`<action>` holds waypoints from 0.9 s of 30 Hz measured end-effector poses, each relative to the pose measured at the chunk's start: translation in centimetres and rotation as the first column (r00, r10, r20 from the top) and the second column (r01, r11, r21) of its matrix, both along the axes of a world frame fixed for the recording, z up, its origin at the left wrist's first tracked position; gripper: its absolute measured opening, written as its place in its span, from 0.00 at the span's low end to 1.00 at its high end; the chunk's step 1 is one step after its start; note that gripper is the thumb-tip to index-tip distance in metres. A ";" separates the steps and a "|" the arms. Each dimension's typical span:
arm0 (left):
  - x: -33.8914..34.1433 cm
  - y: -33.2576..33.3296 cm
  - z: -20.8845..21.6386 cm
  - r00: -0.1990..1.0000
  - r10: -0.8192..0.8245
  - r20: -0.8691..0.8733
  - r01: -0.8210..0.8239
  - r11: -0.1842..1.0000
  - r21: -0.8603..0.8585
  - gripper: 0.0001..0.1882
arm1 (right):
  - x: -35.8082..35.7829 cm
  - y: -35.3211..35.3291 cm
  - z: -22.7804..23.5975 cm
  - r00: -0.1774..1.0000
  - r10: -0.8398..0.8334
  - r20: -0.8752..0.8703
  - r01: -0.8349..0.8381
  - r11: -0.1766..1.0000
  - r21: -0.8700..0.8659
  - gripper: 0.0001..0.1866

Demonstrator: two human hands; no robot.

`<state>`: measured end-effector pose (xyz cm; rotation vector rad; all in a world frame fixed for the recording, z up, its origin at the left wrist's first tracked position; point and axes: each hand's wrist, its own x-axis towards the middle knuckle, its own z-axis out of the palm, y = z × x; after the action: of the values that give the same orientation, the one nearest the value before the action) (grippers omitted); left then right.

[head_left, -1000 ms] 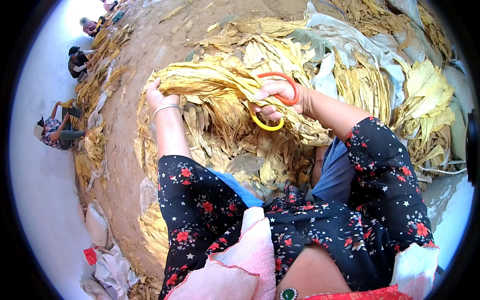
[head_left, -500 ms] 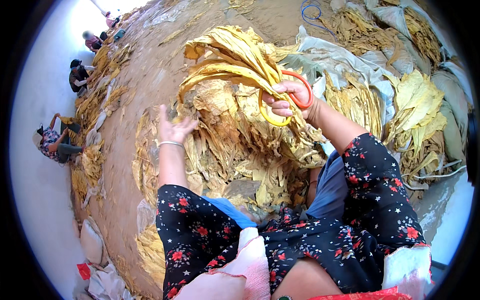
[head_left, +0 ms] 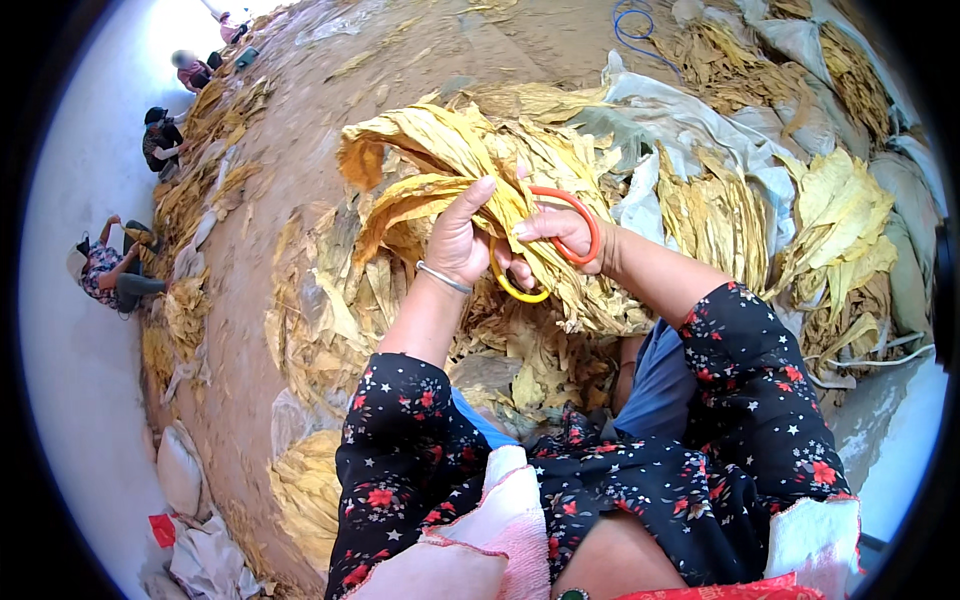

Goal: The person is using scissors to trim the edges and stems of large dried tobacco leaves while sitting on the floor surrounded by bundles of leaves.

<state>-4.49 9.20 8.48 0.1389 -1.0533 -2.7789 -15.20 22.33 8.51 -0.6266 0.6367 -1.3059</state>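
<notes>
A bunch of dried yellow tobacco leaves (head_left: 425,135) is held in front of me, its curled broad ends to the upper left and its narrow ends to the lower right. My left hand (head_left: 458,240) is closed around the lower side of the bunch, thumb on top. My right hand (head_left: 568,232) grips the narrower part of the same bunch. What look like scissors (head_left: 594,230), with one red and one yellow handle loop, hang on the right hand; their blades are hidden. Beneath both hands lies a large heap of brown-yellow leaves (head_left: 510,345).
Pale leaf bundles (head_left: 840,225) and grey-white plastic sheeting (head_left: 690,110) lie to the right. A blue cord (head_left: 625,35) rests on the earthen floor. Several people sit along the left wall, among them one in a patterned top (head_left: 100,275). A white sack (head_left: 180,470) stands lower left.
My left hand has come in from the left, open before, and now grasps the leaf bunch. My right hand has lowered the bunch and the looped handles toward me.
</notes>
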 end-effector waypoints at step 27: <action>-0.8 0.4 -3.4 0.848 0.472 0.241 -0.466 0.881 -0.084 0.17 | 0.4 -0.5 -2.4 0.703 -0.360 -0.614 0.563 0.809 0.170 0.21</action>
<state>-5.34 9.58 5.13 0.6740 -0.9445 -2.3391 -14.82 21.78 6.12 -0.5646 1.5732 -1.4293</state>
